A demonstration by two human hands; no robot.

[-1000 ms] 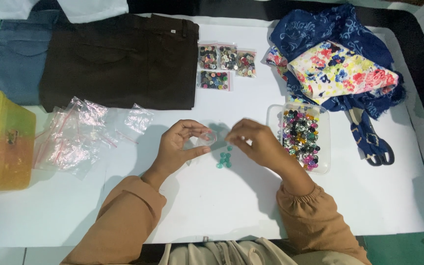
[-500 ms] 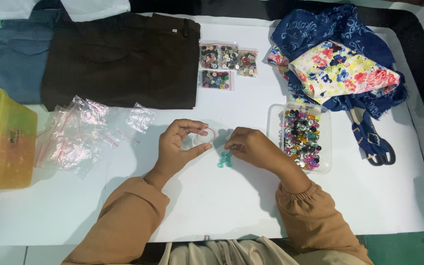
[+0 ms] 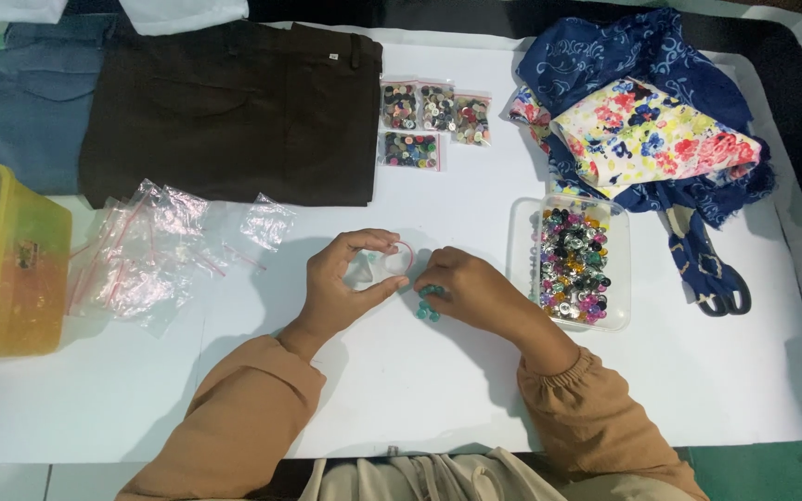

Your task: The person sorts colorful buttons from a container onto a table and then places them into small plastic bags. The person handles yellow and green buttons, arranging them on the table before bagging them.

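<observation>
Folded dark trousers (image 3: 234, 111) lie at eleven o'clock; the clear button tray (image 3: 570, 263) sits at three, within reach. The left hand (image 3: 345, 283) pinches a small clear bag (image 3: 384, 264) open at centre, while the right hand (image 3: 461, 288) closes its fingers on teal buttons (image 3: 429, 304) just beside it.

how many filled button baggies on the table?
4. Three filled baggies in a row: left, middle, right; a fourth lies below the left one. More may hide under the fabrics.

We note bare table (image 3: 438, 390) near us; button tray (image 3: 570, 262) blocks right, plastic bags (image 3: 155, 250) left.
</observation>
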